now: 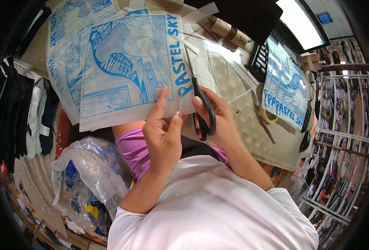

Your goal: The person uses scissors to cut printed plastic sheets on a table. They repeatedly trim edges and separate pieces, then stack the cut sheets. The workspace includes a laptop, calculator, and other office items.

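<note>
My left hand (164,135) pinches the lower right edge of a translucent film sheet (103,93) between thumb and fingers, its index finger stretched along the sheet. Blue line drawings and large blue lettering cover the film. In my right hand (221,121) is a pair of black-handled scissors (210,109), my thumb lying on the handle. The blades point up along the sheet's right edge; whether they are parted is hard to make out. Under the held film, farther left, lie more printed sheets (63,89) of the same kind.
Right on the table (238,110) lie another blue-printed sheet (287,83), a tape roll (270,115), a keyboard (260,62) and film offcuts (245,71). A laptop (303,25) stands at the far right. Left are hanging clothes (20,112) and a plastic bag (92,166) of blue items.
</note>
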Tool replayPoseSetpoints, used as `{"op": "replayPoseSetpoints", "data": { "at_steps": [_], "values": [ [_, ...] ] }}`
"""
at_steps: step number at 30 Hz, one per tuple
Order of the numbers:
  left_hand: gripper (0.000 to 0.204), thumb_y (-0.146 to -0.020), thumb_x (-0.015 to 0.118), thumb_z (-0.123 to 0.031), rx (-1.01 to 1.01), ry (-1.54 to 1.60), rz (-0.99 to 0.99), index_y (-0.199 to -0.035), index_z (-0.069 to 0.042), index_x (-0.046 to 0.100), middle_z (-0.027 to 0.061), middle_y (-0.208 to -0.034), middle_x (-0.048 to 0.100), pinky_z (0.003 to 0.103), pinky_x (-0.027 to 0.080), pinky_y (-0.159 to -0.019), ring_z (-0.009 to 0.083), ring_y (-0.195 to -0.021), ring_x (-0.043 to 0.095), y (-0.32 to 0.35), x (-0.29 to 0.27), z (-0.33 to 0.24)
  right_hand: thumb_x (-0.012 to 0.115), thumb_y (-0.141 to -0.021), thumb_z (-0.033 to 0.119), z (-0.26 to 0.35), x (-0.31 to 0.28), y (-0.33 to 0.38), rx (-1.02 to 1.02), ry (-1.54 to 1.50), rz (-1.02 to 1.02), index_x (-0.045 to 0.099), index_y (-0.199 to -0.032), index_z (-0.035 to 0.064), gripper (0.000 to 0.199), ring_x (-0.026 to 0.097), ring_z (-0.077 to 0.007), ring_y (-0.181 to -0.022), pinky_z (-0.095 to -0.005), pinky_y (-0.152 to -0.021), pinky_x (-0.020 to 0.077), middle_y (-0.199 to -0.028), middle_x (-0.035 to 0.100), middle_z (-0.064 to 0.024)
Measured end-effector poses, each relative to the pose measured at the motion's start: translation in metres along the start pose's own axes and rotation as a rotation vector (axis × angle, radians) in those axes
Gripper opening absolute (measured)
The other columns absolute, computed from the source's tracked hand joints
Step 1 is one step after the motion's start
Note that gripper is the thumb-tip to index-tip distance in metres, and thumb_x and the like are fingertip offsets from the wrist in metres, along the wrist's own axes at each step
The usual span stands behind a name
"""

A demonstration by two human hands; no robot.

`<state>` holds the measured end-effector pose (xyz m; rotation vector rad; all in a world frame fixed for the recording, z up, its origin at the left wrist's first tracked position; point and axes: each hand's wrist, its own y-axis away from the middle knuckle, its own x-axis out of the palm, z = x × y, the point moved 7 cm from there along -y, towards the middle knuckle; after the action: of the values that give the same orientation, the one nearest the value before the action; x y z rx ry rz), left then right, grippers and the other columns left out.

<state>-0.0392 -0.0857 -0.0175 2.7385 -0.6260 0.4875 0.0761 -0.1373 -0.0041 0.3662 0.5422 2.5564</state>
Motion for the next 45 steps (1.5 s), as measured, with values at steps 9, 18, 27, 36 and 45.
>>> {"op": "replayPoseSetpoints", "data": {
  "at_steps": [9,18,27,36,45],
  "values": [
    [0.051,-0.086,0.047,0.006,0.016,-0.017,-0.002,-0.136,0.004,0.038,0.0144,-0.100,0.064,0.022,0.053,-0.074,0.0095,-0.077,0.062,-0.001,-0.001,0.002,0.065,-0.088,0.032,0.000,0.003,-0.001,-0.031,0.032,0.008,0.047,-0.128,-0.0014,0.055,0.040,-0.0029,-0.048,-0.0212,-0.041,0.0291,-0.062,0.046,0.0051],
    [0.053,-0.086,0.047,0.008,0.038,-0.004,-0.007,-0.137,0.003,0.036,0.0141,-0.102,0.063,0.022,0.052,-0.075,0.0100,-0.079,0.062,0.001,-0.002,0.004,0.062,-0.090,0.026,-0.001,0.008,0.003,-0.063,0.036,0.008,0.048,-0.127,-0.0007,0.048,0.043,-0.0029,-0.051,-0.0216,-0.039,0.0330,-0.063,0.048,0.0038],
    [0.052,-0.085,0.047,0.011,-0.020,0.015,-0.008,-0.135,0.002,0.040,0.0153,-0.117,0.056,0.027,0.053,-0.085,0.0152,-0.094,0.062,0.000,-0.007,0.006,0.063,-0.089,0.021,0.006,0.015,-0.010,-0.118,0.040,0.006,0.054,-0.118,-0.0024,0.038,0.044,-0.0014,-0.056,-0.0194,-0.044,0.0320,-0.068,0.053,0.0039],
    [0.038,-0.085,0.050,0.010,0.031,0.130,-0.102,-0.122,0.004,0.055,0.0117,-0.121,0.055,0.028,0.055,-0.081,0.0152,-0.095,0.061,-0.008,-0.017,-0.011,0.063,-0.089,0.021,0.008,0.020,-0.011,-0.078,0.030,0.021,0.055,-0.115,-0.0018,0.035,0.042,-0.0010,-0.054,-0.0195,-0.044,0.0310,-0.067,0.054,0.0035],
    [0.038,-0.085,0.054,0.010,0.091,-0.048,-0.090,-0.122,0.004,0.054,0.0117,-0.119,0.056,0.024,0.054,-0.082,0.0131,-0.093,0.061,-0.010,-0.019,-0.006,0.063,-0.089,0.022,0.009,0.026,-0.013,-0.097,-0.031,0.048,0.056,-0.113,-0.0007,0.034,0.045,-0.0013,-0.056,-0.0196,-0.044,0.0322,-0.069,0.055,0.0031]
  ]
}}
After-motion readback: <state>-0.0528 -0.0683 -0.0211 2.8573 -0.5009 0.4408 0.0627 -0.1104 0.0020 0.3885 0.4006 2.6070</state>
